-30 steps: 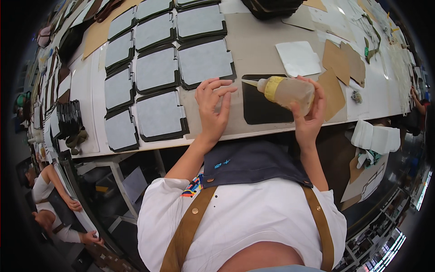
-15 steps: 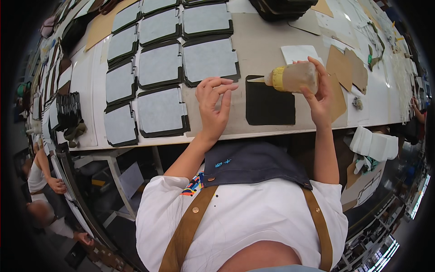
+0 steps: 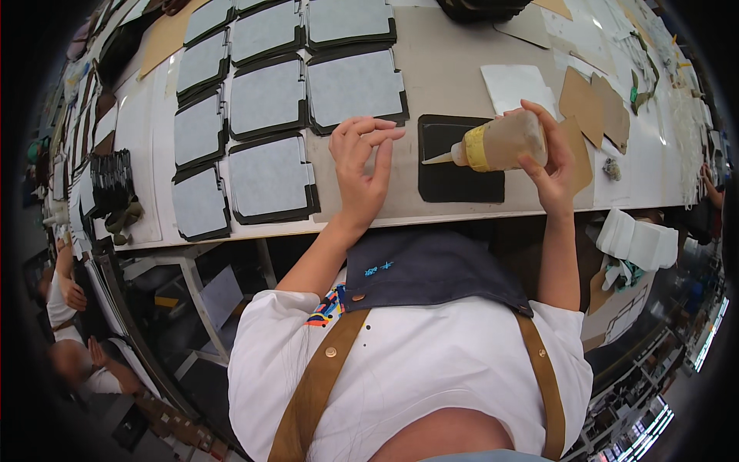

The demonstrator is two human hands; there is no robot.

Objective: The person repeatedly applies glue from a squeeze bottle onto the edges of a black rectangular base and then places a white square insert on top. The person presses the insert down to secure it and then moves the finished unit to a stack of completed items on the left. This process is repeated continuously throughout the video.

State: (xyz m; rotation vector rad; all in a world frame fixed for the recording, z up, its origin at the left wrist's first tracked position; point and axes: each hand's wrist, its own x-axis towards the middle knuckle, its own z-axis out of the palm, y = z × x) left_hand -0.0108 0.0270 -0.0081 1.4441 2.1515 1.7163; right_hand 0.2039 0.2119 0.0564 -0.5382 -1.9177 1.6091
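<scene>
My right hand (image 3: 556, 171) is wrapped round a squeeze bottle (image 3: 514, 141) with cloudy contents, a yellow band at its neck and a long thin nozzle. The bottle lies tilted on its side, nozzle toward the left. Its tip is over the left edge of a black rectangular panel (image 3: 462, 186), and whether it touches cannot be made out. A faint pale line runs near the panel's far edge. Left of the panel, my left hand (image 3: 360, 171) hovers with fingers loosely bent and apart, holding nothing.
Rows of stacked black pieces topped with pale grey sheets (image 3: 268, 179) cover the left of the table. Beyond the bottle lie a white pad (image 3: 514, 88) and brown card pieces (image 3: 581, 104). A dark pile (image 3: 485, 6) sits at the far edge. Another person's hand (image 3: 73, 295) shows far left.
The bottle's nozzle has moved nearer to me along the panel's left edge, away from its far left corner. The pale line near the far edge now shows. My left hand stays nearly still.
</scene>
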